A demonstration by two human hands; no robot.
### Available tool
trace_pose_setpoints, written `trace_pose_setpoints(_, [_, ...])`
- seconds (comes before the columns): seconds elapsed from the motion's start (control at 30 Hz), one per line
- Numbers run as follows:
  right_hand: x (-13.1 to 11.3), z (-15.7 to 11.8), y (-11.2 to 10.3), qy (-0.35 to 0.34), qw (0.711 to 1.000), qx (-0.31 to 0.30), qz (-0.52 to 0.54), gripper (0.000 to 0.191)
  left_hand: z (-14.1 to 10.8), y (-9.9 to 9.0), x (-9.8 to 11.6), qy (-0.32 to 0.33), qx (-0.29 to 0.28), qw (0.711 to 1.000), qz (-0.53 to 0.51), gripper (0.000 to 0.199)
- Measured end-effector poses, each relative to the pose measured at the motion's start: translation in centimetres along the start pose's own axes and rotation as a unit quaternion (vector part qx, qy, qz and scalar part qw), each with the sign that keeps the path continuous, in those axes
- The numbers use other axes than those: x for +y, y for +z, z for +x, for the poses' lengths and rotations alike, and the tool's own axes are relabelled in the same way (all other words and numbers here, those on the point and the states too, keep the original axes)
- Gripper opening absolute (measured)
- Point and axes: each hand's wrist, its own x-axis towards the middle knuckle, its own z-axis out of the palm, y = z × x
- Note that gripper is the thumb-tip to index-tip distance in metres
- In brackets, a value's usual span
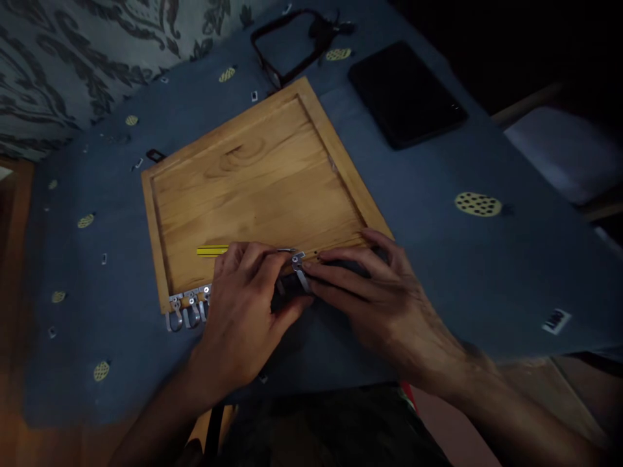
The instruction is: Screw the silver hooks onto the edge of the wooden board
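Note:
A framed wooden board (253, 188) lies on the table. At its near edge, a small metal hook (298, 262) with a screw in its plate sits between my hands. My left hand (243, 311) is closed, its index finger and thumb at the hook's left side and below. My right hand (379, 292) pinches the hook from the right, fingertips against it. A yellow-handled screwdriver (211, 251) passes beneath my left fingers, its thin shaft showing beyond them; whether those fingers grip it is hidden. Several similar metal hooks (192, 306) line the board's near left edge, partly covered by my left hand.
Blue cloth with a pineapple pattern covers the table (428, 272). A black tablet-like slab (406, 94) lies at the back right, and dark-framed glasses (272, 71) rest behind the board. A small dark clip-like piece (156, 155) is by the board's far left corner.

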Motion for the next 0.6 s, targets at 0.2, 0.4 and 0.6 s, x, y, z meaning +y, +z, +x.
trace_pose_setpoints(0.2, [0.2,-0.2,0.0,-0.008,1.0,-0.007,0.008,0.034,-0.2,-1.2,-0.3,0.0,-0.004,1.0,-0.023,0.03])
trace_pose_setpoints(0.4, [0.5,-0.3,0.1,-0.018,1.0,-0.01,0.014,0.036,0.2,-3.0,-3.4,-0.016,0.039,0.999,0.0,0.021])
trace_pose_setpoints(0.6, [0.6,-0.3,0.3,-0.028,1.0,-0.005,0.004,0.04,0.7,-3.1,-7.6,0.004,0.002,0.999,0.039,0.033])
